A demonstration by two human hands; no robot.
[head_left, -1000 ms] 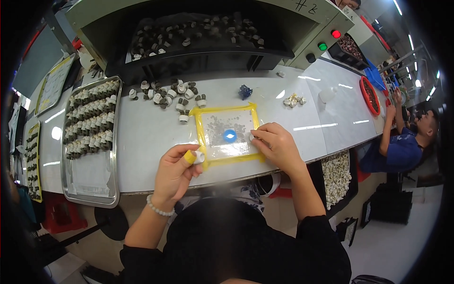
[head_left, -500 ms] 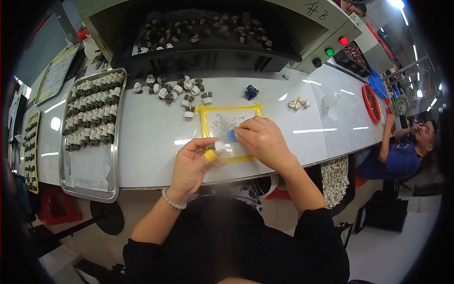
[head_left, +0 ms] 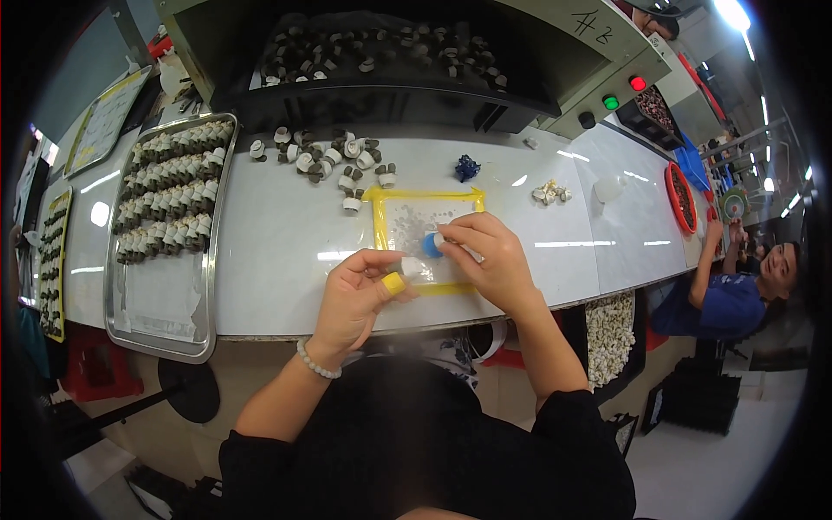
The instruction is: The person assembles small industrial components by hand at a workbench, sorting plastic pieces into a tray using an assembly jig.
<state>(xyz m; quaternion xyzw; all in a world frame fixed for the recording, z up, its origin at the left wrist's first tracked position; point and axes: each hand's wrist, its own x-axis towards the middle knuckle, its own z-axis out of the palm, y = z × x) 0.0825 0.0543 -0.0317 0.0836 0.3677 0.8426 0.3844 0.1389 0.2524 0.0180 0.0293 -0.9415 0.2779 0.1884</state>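
My left hand point(head_left: 351, 290), with yellow tape round the thumb, pinches a small white-and-grey part point(head_left: 407, 267) over the work mat. Close by on the right, my right hand point(head_left: 494, 263) is closed at the fingertips on a small white piece point(head_left: 441, 239). A round blue bit point(head_left: 431, 246) shows right beside that piece; whether it is held or worn on a finger I cannot tell. Beneath both hands lies a clear mat point(head_left: 380, 227) edged in yellow tape, with small round marks. Loose white-and-grey parts point(head_left: 328, 156) are heaped beyond it.
At left, a metal tray point(head_left: 113, 290) carries rows of similar parts. A dark-fronted machine point(head_left: 381, 108) with lit buttons stands behind. A blue lump point(head_left: 467, 167) and a small off-white pile point(head_left: 550, 192) lie on the table. A person in blue point(head_left: 732, 303) sits at far right.
My right fingers have opened slightly and shifted, so a white piece now shows beside the blue bit. My left hand keeps its pinch. The view has tilted a little.
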